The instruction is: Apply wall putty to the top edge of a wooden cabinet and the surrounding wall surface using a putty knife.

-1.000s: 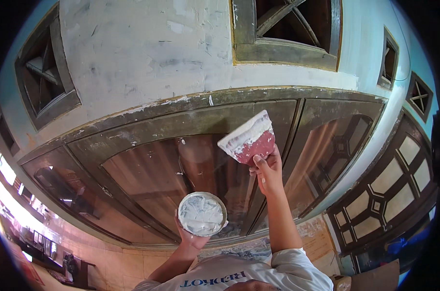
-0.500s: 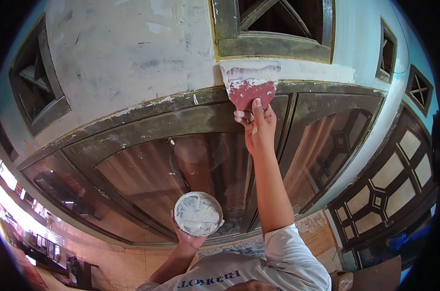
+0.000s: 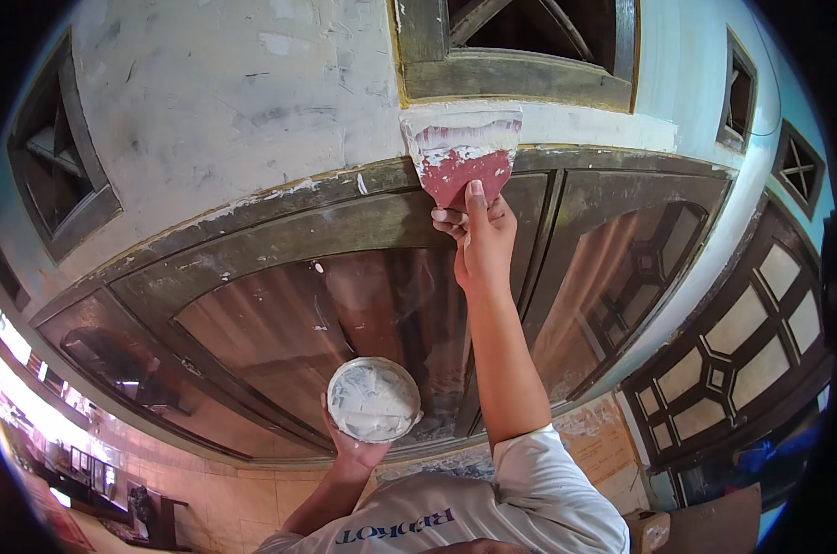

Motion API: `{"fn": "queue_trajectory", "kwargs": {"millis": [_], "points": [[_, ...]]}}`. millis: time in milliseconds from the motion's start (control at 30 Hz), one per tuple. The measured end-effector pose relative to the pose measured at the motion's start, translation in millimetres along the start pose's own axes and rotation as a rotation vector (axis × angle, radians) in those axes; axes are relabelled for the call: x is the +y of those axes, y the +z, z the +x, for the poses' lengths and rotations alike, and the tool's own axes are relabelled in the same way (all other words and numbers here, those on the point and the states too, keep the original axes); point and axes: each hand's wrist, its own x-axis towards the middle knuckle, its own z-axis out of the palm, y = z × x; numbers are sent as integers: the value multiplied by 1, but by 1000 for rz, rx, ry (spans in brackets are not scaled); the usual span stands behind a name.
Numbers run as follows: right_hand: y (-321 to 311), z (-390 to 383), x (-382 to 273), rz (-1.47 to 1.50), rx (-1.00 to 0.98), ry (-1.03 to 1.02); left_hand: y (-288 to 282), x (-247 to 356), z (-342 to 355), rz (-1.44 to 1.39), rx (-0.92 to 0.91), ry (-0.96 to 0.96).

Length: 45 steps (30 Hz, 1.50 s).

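Observation:
My right hand (image 3: 478, 231) is raised and closed around the lower end of a red putty knife (image 3: 465, 171). White filler smears its wide blade, which lies against the narrow strip of wall (image 3: 585, 127) under the wooden vent frame (image 3: 520, 81). My thumb presses along the knife's near face. Lower down, my left hand (image 3: 361, 450) supports a round bowl (image 3: 333, 383) from beneath and the side. White putty (image 3: 374, 402) fills much of the bowl, its surface scraped and uneven. Part of the left hand's fingers is hidden behind the bowl.
A dark wooden frame with glass panes (image 3: 252, 319) spans the wall below the knife, spotted with white. Patchy plastered wall (image 3: 225, 102) lies to the left, with another vent (image 3: 63, 152). At the right stands a dark door with pale panes (image 3: 737, 323). Furniture (image 3: 142, 517) sits lower left.
My right hand and the putty knife have shifted slightly left along the wall strip, the blade still against it. The bowl in my left hand has moved a little left and up.

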Motion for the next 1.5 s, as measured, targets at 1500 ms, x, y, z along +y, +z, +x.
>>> {"fn": "queue_trajectory", "kwargs": {"millis": [1500], "points": [[-54,-5,1,-65,-121,32,19,-27,-11,9,-83,-58]]}}
